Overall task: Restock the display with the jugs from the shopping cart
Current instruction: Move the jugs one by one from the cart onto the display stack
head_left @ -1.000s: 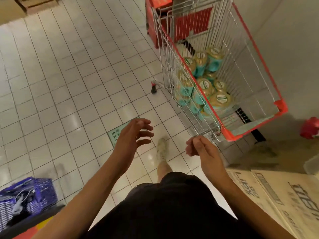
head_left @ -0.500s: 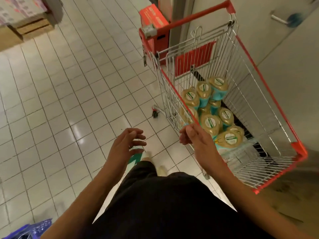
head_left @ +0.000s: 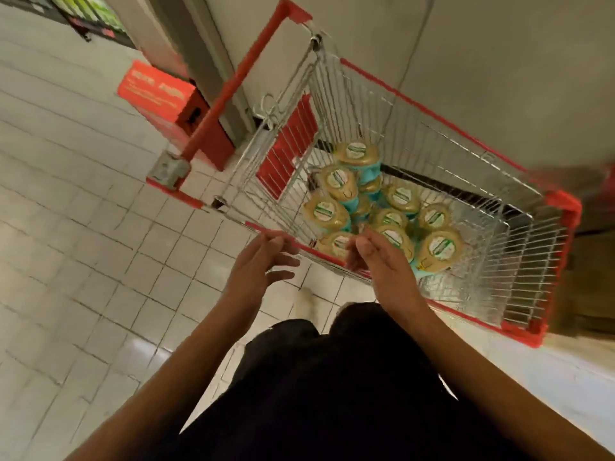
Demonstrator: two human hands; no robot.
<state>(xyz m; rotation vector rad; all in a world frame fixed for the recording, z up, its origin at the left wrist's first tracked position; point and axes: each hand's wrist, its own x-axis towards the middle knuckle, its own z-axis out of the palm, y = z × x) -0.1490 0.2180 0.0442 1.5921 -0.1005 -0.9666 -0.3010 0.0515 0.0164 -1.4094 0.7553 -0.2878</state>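
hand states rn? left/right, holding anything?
Left hand: open, fingers loosely spread, holding nothing, at the shopping cart rim.
Right hand: open, fingers loosely curled, holding nothing, over the jugs.

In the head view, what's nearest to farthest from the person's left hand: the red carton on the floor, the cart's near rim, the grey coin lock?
1. Cart's near rim: right at the left hand's fingertips.
2. Grey coin lock: ahead, to the left.
3. Red carton: farthest, on the floor beyond the handle.
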